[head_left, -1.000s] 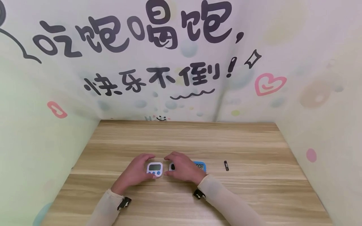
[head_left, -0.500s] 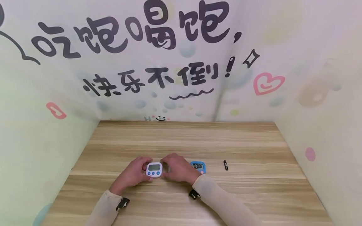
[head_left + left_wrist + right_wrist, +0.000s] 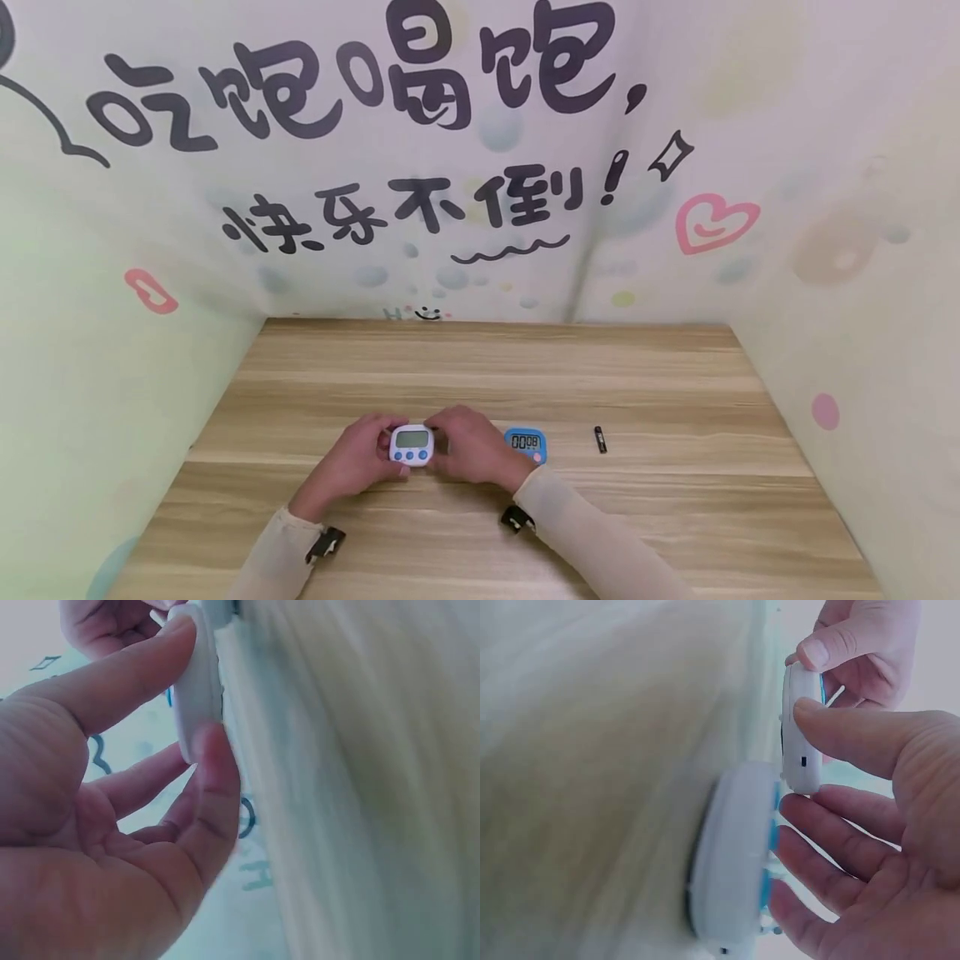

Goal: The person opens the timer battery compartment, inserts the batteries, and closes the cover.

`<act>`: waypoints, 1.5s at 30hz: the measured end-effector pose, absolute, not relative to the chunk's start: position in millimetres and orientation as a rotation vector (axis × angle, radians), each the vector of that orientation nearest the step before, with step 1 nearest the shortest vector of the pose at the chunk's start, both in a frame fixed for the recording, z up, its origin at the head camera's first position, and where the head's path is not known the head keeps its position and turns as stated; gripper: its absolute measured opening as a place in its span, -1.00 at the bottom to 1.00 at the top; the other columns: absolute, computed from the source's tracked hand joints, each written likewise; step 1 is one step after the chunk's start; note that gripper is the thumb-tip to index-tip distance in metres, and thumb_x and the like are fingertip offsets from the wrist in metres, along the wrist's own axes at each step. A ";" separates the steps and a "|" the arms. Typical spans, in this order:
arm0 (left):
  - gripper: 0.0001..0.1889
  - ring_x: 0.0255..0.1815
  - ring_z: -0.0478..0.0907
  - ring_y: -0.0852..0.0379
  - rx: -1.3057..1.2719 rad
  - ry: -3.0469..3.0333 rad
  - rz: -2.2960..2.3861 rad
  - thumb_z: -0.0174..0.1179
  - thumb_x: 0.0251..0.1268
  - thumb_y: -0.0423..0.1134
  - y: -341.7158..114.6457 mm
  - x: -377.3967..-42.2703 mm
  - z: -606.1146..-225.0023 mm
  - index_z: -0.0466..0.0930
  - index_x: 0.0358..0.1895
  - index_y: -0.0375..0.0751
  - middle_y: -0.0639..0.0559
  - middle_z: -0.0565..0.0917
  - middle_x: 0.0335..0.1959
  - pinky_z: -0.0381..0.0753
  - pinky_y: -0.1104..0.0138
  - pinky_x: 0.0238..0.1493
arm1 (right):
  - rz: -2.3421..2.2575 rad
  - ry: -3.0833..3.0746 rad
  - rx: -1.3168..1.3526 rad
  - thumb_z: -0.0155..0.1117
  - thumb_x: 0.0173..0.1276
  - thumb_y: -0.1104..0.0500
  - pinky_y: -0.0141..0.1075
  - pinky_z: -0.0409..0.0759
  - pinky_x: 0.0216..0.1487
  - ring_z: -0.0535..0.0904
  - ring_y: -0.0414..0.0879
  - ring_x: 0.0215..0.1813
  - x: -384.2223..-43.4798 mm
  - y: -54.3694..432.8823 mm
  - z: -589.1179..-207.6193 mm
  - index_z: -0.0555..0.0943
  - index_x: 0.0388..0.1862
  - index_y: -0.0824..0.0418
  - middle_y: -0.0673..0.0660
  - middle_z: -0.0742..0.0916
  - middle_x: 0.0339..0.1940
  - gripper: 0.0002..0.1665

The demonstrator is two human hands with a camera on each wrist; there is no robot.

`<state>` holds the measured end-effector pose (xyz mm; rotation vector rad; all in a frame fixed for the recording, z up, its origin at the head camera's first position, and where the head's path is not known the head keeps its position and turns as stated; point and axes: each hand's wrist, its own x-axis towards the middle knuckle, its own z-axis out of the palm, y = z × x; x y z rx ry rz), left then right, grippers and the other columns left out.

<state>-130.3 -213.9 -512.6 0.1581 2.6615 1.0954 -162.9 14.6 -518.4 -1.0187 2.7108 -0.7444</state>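
A white kitchen timer with a blank grey screen and blue buttons is held between both hands. My left hand grips its left side; in the left wrist view, the thumb and fingers hold opposite edges of the timer. My right hand pinches the right side, with the thumb on one edge in the right wrist view. Beneath the right hand, a second white timer with blue buttons lies on the table; the hand hides it in the head view.
A blue timer showing digits lies right of the right hand, partly covered by the wrist. Farther right is a small black battery. Printed walls enclose the wooden table at the back and sides.
My right hand has moved left, from over the second white timer to the first one's right edge. Both hands now hold that timer, which has shifted slightly. More of the blue timer shows.
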 end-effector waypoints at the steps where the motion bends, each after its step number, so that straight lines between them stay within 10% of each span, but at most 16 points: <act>1: -0.28 -0.03 0.53 0.06 0.169 2.671 1.100 0.66 0.05 -0.27 -213.1 -130.1 -511.1 0.60 0.34 -0.20 -0.07 0.61 0.10 0.65 0.26 -0.03 | -0.766 2.707 -1.004 0.60 0.29 -0.01 -0.16 0.65 0.34 0.66 -0.07 0.24 -162.0 16.5 -515.6 0.69 0.28 0.15 0.02 0.80 0.16 -0.39; 21: -0.34 -0.35 0.65 0.12 0.272 2.574 1.533 0.63 -0.02 -0.50 -166.1 -116.9 -489.4 0.40 0.11 -0.25 -0.20 0.56 0.01 0.77 0.41 -0.31 | -1.505 2.361 -0.878 0.41 0.46 0.27 -0.41 0.76 -0.03 0.74 -0.29 -0.09 -133.7 65.9 -499.2 0.51 0.45 0.15 0.03 0.82 -0.04 -0.39; 36: -0.37 0.42 0.57 -0.21 0.429 2.456 1.825 0.61 0.15 -0.29 -128.3 -109.7 -484.0 0.46 0.24 -0.20 -0.13 0.55 0.29 0.70 0.29 0.26 | -1.738 2.474 -0.874 0.41 0.41 0.40 -0.29 0.82 0.01 0.79 -0.02 0.05 -115.3 101.5 -493.6 0.72 0.21 0.08 0.10 0.73 0.17 -0.56; 45: -0.54 0.46 0.54 -0.17 0.405 2.299 1.971 0.50 0.29 -0.34 -111.4 -108.6 -478.7 0.49 0.15 -0.25 -0.19 0.52 0.36 0.67 0.28 0.29 | -1.776 2.544 -0.838 0.51 0.37 0.32 -0.07 0.81 0.11 0.74 0.01 0.17 -112.0 114.5 -494.3 0.77 0.13 0.19 0.09 0.68 0.26 -0.65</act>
